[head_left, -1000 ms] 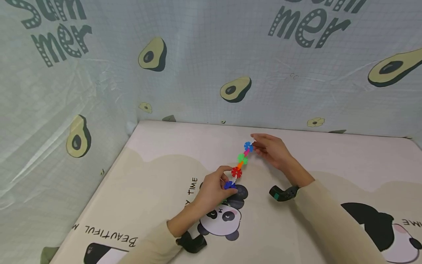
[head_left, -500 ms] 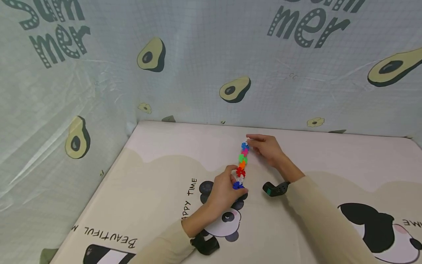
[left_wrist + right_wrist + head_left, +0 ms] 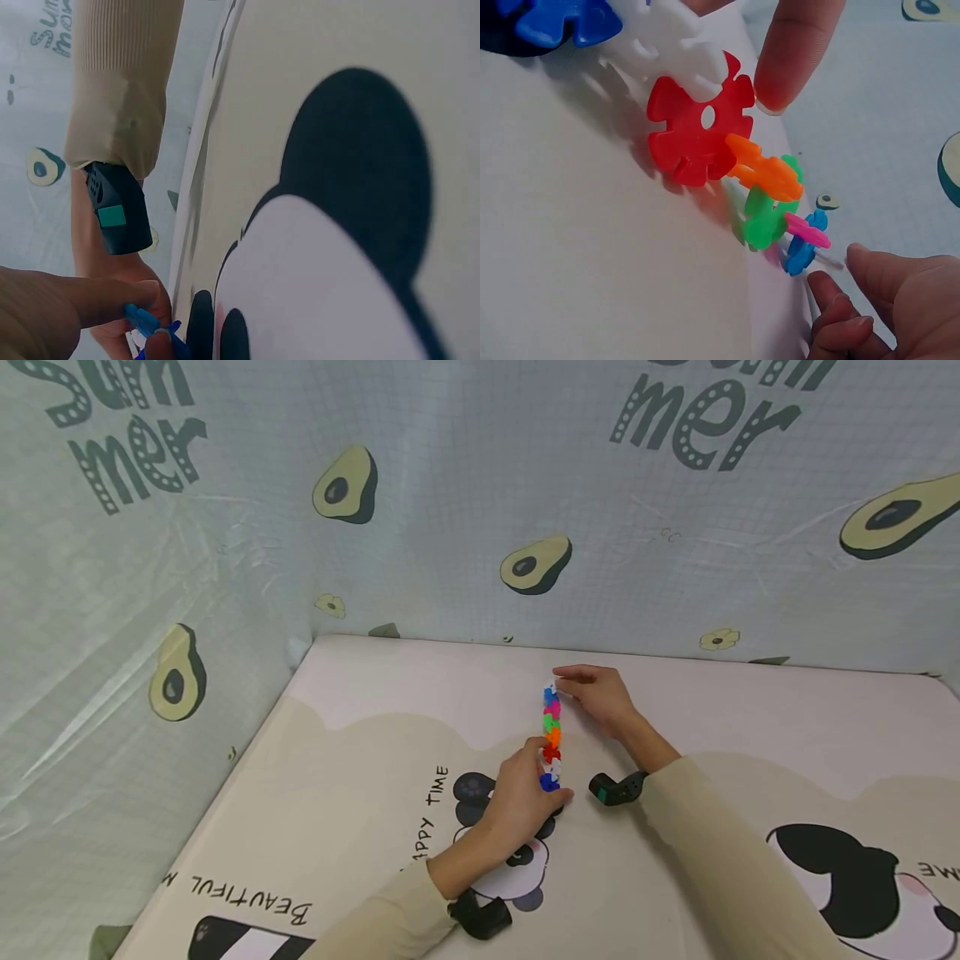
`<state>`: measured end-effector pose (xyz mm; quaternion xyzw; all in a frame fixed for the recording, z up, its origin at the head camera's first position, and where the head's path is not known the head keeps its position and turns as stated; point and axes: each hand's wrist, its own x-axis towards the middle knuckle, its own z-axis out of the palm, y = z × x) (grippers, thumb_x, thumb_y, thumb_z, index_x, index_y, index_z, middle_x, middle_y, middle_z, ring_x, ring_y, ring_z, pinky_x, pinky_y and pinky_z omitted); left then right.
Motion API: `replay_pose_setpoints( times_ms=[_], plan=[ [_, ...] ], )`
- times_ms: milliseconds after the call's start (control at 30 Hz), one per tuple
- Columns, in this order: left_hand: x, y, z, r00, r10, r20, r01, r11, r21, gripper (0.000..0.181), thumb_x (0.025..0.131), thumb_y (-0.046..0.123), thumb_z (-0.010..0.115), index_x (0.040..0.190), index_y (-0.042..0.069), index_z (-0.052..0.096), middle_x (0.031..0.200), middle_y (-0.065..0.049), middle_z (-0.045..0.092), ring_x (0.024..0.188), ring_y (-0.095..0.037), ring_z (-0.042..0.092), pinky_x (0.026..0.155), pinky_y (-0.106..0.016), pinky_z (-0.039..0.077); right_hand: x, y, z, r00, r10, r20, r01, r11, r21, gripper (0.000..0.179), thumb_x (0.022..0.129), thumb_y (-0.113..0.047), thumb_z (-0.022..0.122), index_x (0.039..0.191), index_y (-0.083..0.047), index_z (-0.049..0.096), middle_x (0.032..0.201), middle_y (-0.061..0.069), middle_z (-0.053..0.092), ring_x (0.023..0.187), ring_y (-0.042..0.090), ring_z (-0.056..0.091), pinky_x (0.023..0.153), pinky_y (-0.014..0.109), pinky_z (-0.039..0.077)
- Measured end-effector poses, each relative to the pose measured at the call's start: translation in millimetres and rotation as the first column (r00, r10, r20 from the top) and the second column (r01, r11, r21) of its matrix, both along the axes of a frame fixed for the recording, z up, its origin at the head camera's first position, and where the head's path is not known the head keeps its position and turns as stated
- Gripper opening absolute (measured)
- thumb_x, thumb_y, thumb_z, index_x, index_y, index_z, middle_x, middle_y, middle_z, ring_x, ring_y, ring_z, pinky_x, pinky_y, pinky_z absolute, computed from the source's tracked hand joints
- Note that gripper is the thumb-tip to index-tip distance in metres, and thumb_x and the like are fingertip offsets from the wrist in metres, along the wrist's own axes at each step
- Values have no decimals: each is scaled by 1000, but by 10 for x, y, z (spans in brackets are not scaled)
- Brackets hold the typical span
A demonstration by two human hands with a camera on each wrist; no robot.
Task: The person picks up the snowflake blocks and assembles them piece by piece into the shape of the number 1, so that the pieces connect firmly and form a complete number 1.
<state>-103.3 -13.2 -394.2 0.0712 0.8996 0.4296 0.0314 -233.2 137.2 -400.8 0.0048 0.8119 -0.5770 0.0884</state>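
A chain of interlocking flower-shaped plastic discs runs away from me, just over or on the printed cloth. From the near end it goes blue, white, red, orange, green, pink, lighter blue and white. The left hand holds the near blue end between thumb and fingers; blue disc parts show by its thumb in the left wrist view. At the far end, the right hand pinches the white disc. In the right wrist view, a left finger points down beside the red disc; the right hand is lower right.
Pale cloth printed with pandas and lettering covers the table. An avocado-print curtain hangs behind and at the left. Each wrist wears a black device.
The left hand has moved right and the right hand slightly left. The chain, slanted before, now runs nearly straight away from me, still held at both ends.
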Motion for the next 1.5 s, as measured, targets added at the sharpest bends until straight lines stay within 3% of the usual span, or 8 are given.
replay_pose_setpoints(
  times_ms=[367,500,600,667,867,1100,1300,1500],
  plan=[
    [-32,16,8,1000,-6,1,6,999,-39,70,74,21,84,129,-2,47,105,-14,63,93,-25,62,77,-35,54,14,0,-58,995,-20,-100,37,984,173,23,95,-20,61,114,-10,70,114,10,65,103,26,56,86,35,50],
    [-53,-24,25,1000,-18,24,19,1000,-18,69,76,23,82,130,-1,47,87,-8,60,76,-18,58,63,-26,52,10,-3,-82,993,-31,-111,51,983,175,24,95,-20,61,114,-9,70,112,11,64,98,26,55,81,31,50],
    [-64,-62,27,998,-41,47,41,999,15,65,79,18,80,132,-1,46,72,-4,50,59,-13,47,48,-22,40,12,3,-95,993,-34,-116,53,985,164,24,95,-20,60,113,-9,70,111,11,64,93,25,54,76,26,49],
    [-66,-87,21,997,-55,58,53,998,43,63,81,14,78,133,-2,46,70,-3,48,54,-11,46,46,-20,39,15,7,-102,993,-33,-117,52,986,157,24,95,-20,60,114,-9,70,111,10,63,94,24,53,75,25,48],
    [-83,-160,-20,993,-77,86,64,987,147,60,82,7,75,133,-3,45,72,-4,51,45,-10,54,46,-21,47,26,14,-127,991,-30,-132,49,988,149,24,94,-22,61,113,-10,70,109,9,63,93,24,52,74,26,46],
    [-127,-217,-41,988,-98,123,71,975,209,63,80,9,78,132,-3,45,72,-3,54,47,-12,58,47,-24,49,34,27,-153,984,-13,-176,44,985,169,24,93,-23,63,113,-11,70,93,9,63,85,23,50,71,30,42],
    [-162,-287,-44,971,-151,184,100,960,262,65,79,7,78,133,-1,43,77,-5,56,51,-14,61,51,-26,50,29,31,-160,984,-6,-178,37,985,170,24,92,-23,64,113,-12,70,91,9,62,84,24,49,71,32,40],
    [-158,-315,-68,961,-178,212,101,938,331,63,80,1,75,134,-2,42,82,-6,57,53,-15,61,54,-26,51,36,40,-162,982,2,-187,31,984,176,25,92,-24,65,113,-12,70,92,6,64,84,23,50,67,26,39]
  ],
)
